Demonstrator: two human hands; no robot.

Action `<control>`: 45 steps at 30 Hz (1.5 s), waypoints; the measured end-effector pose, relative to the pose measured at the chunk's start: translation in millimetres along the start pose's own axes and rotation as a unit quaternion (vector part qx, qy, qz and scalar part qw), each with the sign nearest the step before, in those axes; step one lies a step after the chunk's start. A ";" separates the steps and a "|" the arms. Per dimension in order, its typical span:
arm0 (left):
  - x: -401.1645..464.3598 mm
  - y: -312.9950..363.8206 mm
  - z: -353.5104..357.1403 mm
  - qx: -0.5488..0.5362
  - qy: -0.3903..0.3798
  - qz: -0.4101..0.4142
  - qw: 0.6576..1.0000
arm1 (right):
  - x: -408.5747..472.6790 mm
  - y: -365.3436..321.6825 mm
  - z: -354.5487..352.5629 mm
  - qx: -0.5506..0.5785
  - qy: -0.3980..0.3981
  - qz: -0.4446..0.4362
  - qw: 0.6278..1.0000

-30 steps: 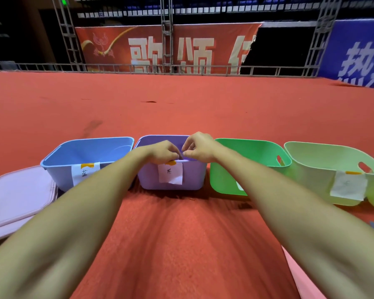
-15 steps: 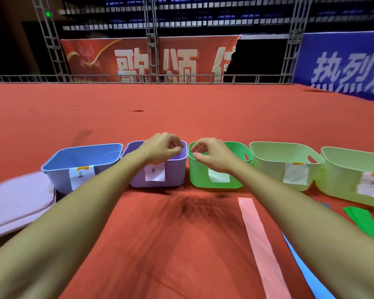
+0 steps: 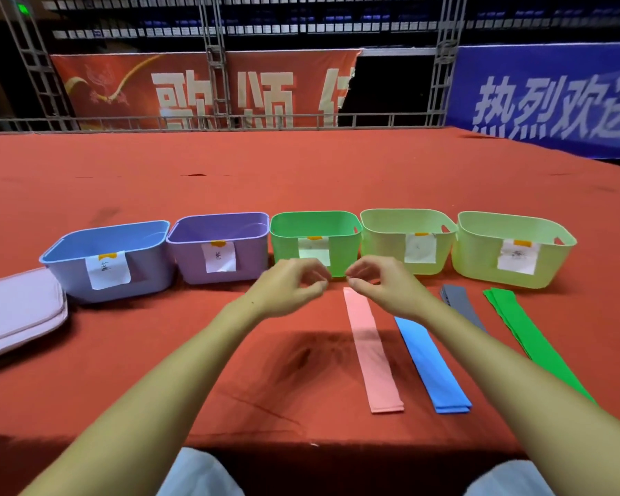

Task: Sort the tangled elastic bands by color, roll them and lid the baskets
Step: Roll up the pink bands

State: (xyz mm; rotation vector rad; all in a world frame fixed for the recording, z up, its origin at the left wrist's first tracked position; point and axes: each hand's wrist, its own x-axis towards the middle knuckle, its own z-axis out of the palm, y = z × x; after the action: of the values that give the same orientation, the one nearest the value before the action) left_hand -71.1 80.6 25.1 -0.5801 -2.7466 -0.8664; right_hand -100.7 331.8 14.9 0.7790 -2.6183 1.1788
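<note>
- Where the red table (image 3: 86,406) meets the person's lap, both forearms reach forward, and beside them four bands lie flat and parallel, already untangled, probably laid out so each colour can be taken singly: a pink band (image 3: 371,356), a blue band (image 3: 431,366), a grey band (image 3: 459,304) partly behind the right forearm, and a green band (image 3: 523,334) furthest right.
- Just beyond, the left hand (image 3: 287,291) and right hand (image 3: 380,286) hover close together, fingers loosely curled with thumb tips near forefingers. Neither visibly holds anything. The right hand sits just over the far end of the pink band, which suggests that band is next to be rolled.
- Behind the hands stands a row of five labelled baskets, touching or nearly so: blue basket (image 3: 68,277), purple basket (image 3: 187,259), green basket (image 3: 283,245), then two pale green baskets (image 3: 383,252). All are unlidded; what they hold is hidden.
- Far left, stacked pale pink lids (image 3: 15,309) wait beside the blue basket.
</note>
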 end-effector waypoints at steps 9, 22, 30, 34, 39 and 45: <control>-31.1 23.8 89.9 -0.081 -0.028 0.034 0.996 | -64.3 46.7 9.3 0.044 -0.030 0.043 0.998; -64.3 20.3 151.5 -0.054 -0.022 0.061 0.996 | -144.1 51.8 4.2 -0.028 -0.167 0.026 0.985; -71.4 23.7 144.6 -0.096 -0.041 0.080 0.991 | -151.1 52.1 9.0 -0.116 -0.159 -0.026 0.980; -80.4 22.6 137.6 -0.122 -0.061 0.076 0.988 | -155.0 45.5 13.8 -0.160 -0.123 -0.055 0.978; -86.7 25.7 133.8 -0.112 -0.082 0.091 0.986 | -155.4 43.6 17.2 -0.163 -0.107 -0.051 0.980; -83.9 21.4 135.4 -0.095 -0.050 0.089 0.990 | -151.5 47.1 20.4 -0.156 -0.136 -0.026 0.978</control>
State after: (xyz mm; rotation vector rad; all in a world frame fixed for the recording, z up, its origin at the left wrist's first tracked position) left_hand 3.7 150.3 -99.0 -0.9104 -2.6634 -1.0875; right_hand 4.7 402.2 -82.7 0.9916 -2.8784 0.6603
